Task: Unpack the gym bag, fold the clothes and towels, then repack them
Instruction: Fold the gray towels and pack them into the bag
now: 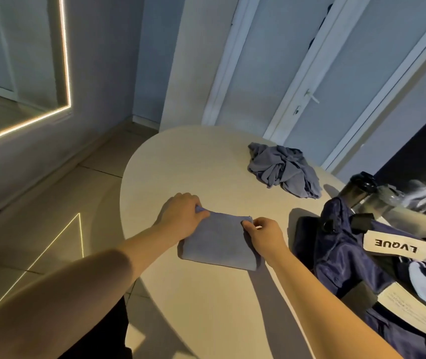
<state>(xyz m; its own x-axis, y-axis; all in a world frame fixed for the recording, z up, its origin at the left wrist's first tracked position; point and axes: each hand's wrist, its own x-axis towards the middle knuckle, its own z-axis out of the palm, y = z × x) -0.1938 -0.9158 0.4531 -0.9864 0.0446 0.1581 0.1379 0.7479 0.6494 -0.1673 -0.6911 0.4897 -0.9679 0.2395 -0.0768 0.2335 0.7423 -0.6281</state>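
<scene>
Table (pixel 206 294): 2 hands pinch folded towel (pixel 219 242).

We read 1 txt only: "LVQUE", upside down, black on cream label (pixel 398 248), on navy gym bag (pixel 341 255), right of frame. Lower tag (pixel 408 304) has print, too small to read.

Dim room here, with cool blue over the walls and doors. Warm light spills across the worktop (pixel 206 156), and it comes from the right: the gym bag (pixel 341 255) throws a dark shadow leftward, and a long band of shade runs beside the right forearm (pixel 323 294). The LED strip (pixel 66 47) glares blown-out white, its thin lines mirrored on the floor (pixel 51 203). The door frames (pixel 307 73) lean and bow toward the edges, and the near left forearm (pixel 64 294) looks soft and swollen.
</scene>
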